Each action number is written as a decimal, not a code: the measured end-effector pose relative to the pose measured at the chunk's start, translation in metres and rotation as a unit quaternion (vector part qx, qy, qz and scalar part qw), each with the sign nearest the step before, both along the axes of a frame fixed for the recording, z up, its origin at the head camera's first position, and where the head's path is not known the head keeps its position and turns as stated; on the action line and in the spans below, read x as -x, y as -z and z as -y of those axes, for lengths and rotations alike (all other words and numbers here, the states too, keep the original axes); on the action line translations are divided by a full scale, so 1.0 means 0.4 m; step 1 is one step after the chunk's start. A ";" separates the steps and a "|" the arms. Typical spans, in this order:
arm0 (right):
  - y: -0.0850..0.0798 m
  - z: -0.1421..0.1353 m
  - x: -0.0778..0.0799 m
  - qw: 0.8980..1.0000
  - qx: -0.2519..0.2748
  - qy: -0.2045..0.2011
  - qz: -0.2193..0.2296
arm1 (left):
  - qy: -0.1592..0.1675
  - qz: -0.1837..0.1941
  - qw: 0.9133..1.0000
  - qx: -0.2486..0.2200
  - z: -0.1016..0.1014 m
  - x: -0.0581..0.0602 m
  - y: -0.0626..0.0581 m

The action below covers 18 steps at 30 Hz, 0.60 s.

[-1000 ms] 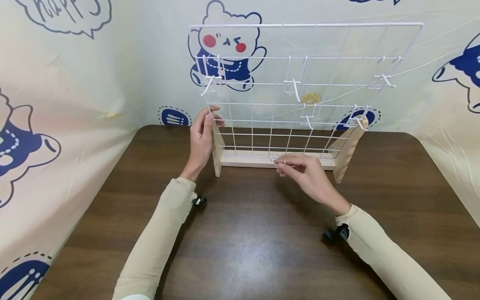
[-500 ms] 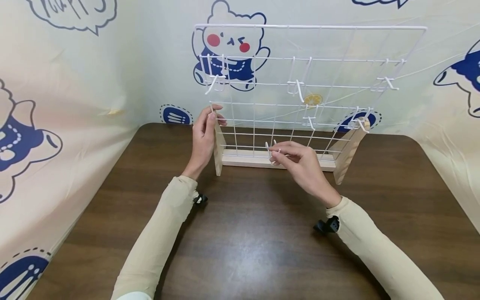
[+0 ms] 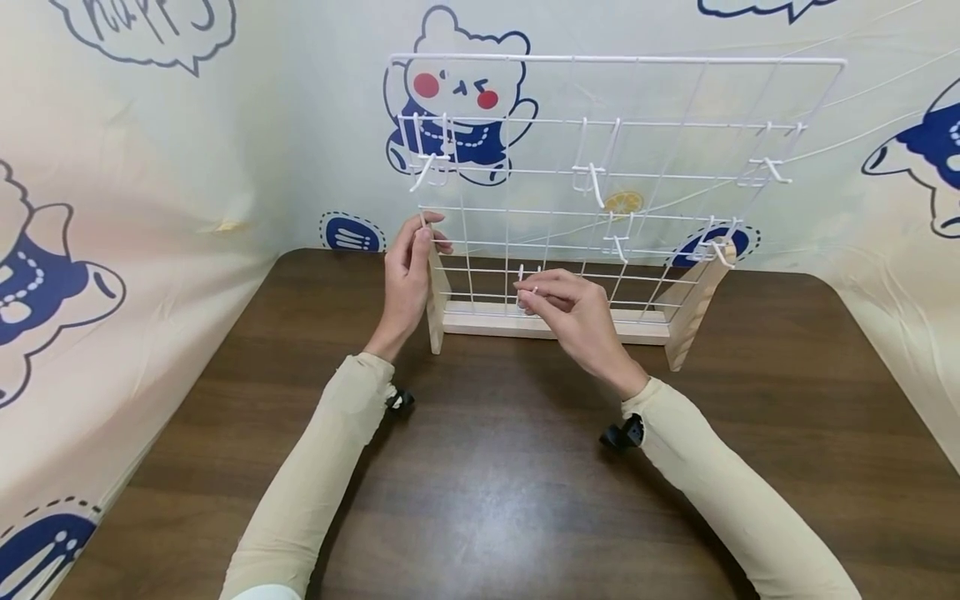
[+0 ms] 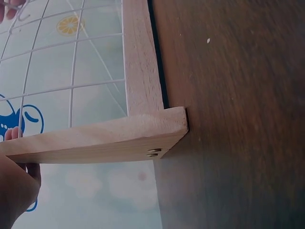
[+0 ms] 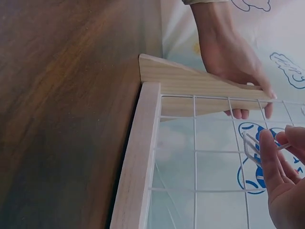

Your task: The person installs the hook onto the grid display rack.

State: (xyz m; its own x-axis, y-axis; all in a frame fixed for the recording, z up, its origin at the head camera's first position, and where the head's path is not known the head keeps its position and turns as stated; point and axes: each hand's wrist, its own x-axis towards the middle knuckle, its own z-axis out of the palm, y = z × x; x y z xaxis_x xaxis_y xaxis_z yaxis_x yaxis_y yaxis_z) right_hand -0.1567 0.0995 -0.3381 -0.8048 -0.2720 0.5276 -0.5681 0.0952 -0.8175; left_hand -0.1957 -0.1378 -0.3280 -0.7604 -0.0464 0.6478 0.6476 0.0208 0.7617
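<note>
A white wire grid rack (image 3: 480,207) stands on wooden side panels joined by a wooden base bar (image 3: 480,321). My left hand (image 3: 405,271) grips the left side panel (image 3: 435,304) near its top, thumb on the near side and fingertips behind, as the right wrist view shows. My right hand (image 3: 577,317) pinches a small white wire hook (image 5: 251,150) between thumb and fingers. It holds the hook's looped end in front of the grid's lower rows, left of centre. In the left wrist view, the left hand (image 4: 16,191) shows partly at the panel.
Several similar white hooks hang on the grid: a left one (image 3: 426,167), a middle one (image 3: 592,179), a right one (image 3: 768,167), and others lower down. The brown table (image 3: 480,467) stands against a printed backdrop (image 3: 315,125). The right side panel (image 3: 697,308) slants outward.
My right hand has moved left and upward along the lower grid, carrying the hook with it. My left hand keeps its grip on the side panel.
</note>
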 end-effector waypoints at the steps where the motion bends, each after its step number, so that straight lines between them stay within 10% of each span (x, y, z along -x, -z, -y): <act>1: 0.000 0.004 0.003 1.000 -0.004 0.003 -0.006 | 0.000 0.001 1.000 0.000 0.001 0.000 0.001; 18: 0.029 0.035 0.032 0.997 -0.051 0.063 -0.008 | 0.011 -0.006 1.000 -0.006 0.003 0.003 0.003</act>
